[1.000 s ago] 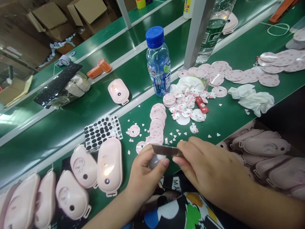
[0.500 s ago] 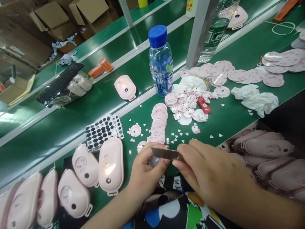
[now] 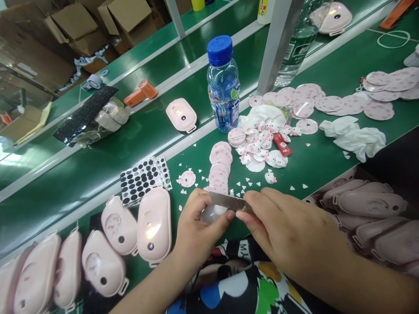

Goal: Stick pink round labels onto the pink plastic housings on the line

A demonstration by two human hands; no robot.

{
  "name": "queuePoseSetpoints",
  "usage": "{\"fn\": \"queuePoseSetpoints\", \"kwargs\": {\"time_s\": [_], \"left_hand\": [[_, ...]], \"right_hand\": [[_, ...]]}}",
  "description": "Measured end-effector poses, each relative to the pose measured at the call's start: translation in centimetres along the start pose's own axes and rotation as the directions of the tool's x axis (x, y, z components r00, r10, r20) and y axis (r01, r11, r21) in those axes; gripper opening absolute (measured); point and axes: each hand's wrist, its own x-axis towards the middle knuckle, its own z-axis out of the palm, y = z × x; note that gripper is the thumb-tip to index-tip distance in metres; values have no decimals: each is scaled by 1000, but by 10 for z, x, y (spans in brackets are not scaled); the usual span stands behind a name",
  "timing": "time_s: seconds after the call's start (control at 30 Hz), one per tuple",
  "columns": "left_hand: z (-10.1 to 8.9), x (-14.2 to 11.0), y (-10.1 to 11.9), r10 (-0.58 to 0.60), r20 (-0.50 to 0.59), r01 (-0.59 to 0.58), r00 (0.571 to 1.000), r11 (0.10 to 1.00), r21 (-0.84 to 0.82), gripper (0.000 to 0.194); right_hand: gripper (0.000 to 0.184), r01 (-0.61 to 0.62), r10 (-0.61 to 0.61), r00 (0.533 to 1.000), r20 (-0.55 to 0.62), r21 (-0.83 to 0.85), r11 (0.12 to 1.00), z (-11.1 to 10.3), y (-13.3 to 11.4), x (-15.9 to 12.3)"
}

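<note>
My left hand point(image 3: 199, 222) is closed round a small, rounded, clear-to-whitish piece point(image 3: 212, 213), held between thumb and fingers. My right hand point(image 3: 278, 222) pinches a flat metal blade point(image 3: 231, 201), which lies across the top of that piece and hides part of it. Just beyond my hands, overlapping round pink-patterned discs point(image 3: 220, 170) form a row on the green bench. Small white triangular scraps point(image 3: 248, 179) are scattered around them. A cat-face piece point(image 3: 270, 177) lies by itself to the right, near a pile of similar cat-face pieces point(image 3: 262, 141).
Several pink cases point(image 3: 153, 222) line the left side; more pink cases point(image 3: 366, 203) are stacked at lower right. A blue-capped bottle point(image 3: 223, 87) stands by a metal post point(image 3: 276, 48). One pink case point(image 3: 181, 114) rides the green belt. Dotted sticker sheets point(image 3: 140, 179) lie at left.
The pink cases on the belt have moved to the right. The blade has shifted slightly up in my right hand's pinch, and more of the clear piece shows. The view has shifted a little.
</note>
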Motion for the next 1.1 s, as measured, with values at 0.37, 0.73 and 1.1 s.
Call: {"fn": "queuePoseSetpoints", "kwargs": {"time_s": [0.37,0.73,1.1], "left_hand": [[-3,5,0,61,81,-69,995,992,105,15],[-7,-3,5,15,264,-23,964,999,29,14],[-6,3,12,208,137,-231,968,956,181,16]], "right_hand": [[27,-41,40,999,-8,-14,999,-5,8,1],[27,22,-22,999,26,23,999,3,-7,-2],[26,2,-2,1000,6,42,999,1,-5,2]]}}
